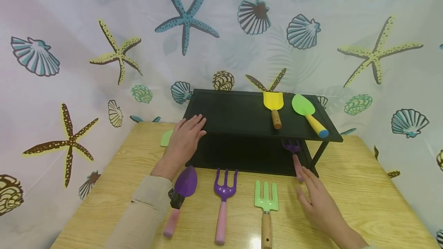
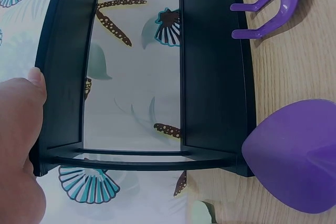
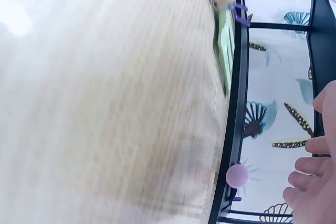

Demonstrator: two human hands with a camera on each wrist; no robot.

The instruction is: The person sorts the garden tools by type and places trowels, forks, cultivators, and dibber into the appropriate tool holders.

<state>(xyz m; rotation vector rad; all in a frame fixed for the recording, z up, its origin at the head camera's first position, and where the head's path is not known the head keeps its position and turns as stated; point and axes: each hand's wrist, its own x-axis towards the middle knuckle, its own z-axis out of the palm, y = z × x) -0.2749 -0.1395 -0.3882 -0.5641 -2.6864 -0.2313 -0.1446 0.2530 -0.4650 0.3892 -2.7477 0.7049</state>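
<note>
A black two-tier shelf [image 1: 228,112] stands at the back of the table. My left hand [image 1: 185,137] rests on its upper board at the left front corner, fingers straight. On the lower board at the right lies a small purple hand fork [image 1: 297,164], its pink handle jutting past the front edge. Just beside that handle is my right hand [image 1: 320,201], fingers extended; the right wrist view shows the hand [image 3: 315,166] apart from the round pink handle end [image 3: 237,176]. A yellow shovel [image 1: 273,105] and a green trowel with a yellow handle [image 1: 306,110] lie on the upper board.
In front of the shelf lie a purple trowel [image 1: 186,183], a larger purple fork [image 1: 223,203] and a green fork with a wooden handle [image 1: 266,210]. A green tool [image 1: 166,137] shows partly behind my left hand. Patterned cloth [image 1: 242,49] hangs behind the table.
</note>
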